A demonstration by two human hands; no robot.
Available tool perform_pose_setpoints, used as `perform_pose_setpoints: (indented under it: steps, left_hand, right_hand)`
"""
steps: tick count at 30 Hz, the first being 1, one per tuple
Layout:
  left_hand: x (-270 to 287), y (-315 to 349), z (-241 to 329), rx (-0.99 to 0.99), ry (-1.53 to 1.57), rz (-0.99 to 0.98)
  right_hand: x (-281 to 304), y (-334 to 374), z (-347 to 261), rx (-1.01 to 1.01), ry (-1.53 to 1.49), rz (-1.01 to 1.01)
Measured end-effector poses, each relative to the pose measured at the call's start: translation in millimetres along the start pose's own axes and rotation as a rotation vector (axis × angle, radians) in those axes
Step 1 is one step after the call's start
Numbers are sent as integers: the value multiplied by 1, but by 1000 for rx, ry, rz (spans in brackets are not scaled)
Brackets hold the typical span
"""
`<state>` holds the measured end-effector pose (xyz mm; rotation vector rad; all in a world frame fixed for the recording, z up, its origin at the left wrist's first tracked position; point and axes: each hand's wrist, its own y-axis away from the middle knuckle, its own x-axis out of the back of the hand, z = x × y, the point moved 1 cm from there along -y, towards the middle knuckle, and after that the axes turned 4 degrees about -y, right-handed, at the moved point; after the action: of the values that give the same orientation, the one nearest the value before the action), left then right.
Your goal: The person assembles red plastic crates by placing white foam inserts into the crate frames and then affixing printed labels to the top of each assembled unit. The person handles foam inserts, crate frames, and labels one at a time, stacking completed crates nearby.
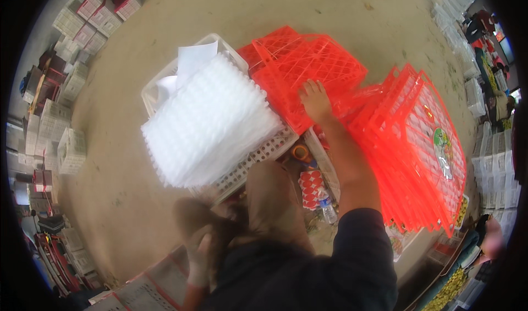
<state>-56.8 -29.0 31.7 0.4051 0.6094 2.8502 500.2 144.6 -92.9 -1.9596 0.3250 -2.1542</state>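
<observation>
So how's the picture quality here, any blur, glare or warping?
All in the head view: fisheye warping inside a black rim; the left hand looks blurrier than the right hand; a patch at upper right is blown out; the white stack looks soft in texture.

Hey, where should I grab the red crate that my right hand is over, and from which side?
Probably by the open lattice, coming from the near right, where your right hand is over it. The gaps in the red crate should let fingertips hook through. The left looks worse: the white stack sits close there.
</observation>
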Motion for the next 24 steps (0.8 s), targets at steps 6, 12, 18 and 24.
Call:
perform_pose_setpoints:
  steps: [6, 12, 18, 24]
  left_hand:
    - [-5, 3, -2, -25, -74, 14]
    - [-9, 4, 1, 4, -57, 27]
    - [-15, 2, 13, -6, 2, 18]
    - [-16, 6, 20, -268, -266, 50]
  right_hand:
    - [1, -6, 12, -29, -93, -7]
    - [14, -23, 10, -113, -137, 162]
    - [51, -47, 31, -360, -280, 425]
    - [107, -65, 24, -462, -227, 589]
